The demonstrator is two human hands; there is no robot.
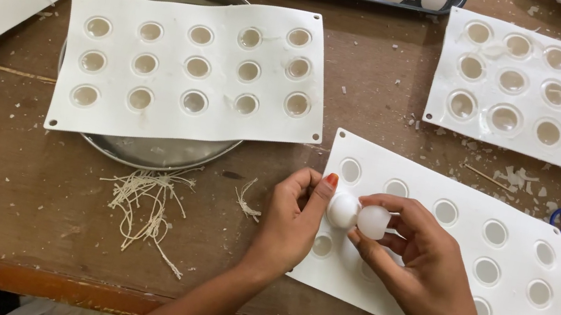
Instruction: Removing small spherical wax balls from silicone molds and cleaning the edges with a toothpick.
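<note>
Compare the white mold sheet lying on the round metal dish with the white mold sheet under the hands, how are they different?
The mold sheet on the metal dish rests raised on the metal dish, square to the view; the mold sheet under the hands lies flat on the wooden table, slanted. The first is untouched; over the second, the left hand and right hand hold two white half balls. Both are white with rows of round cavities.
</note>
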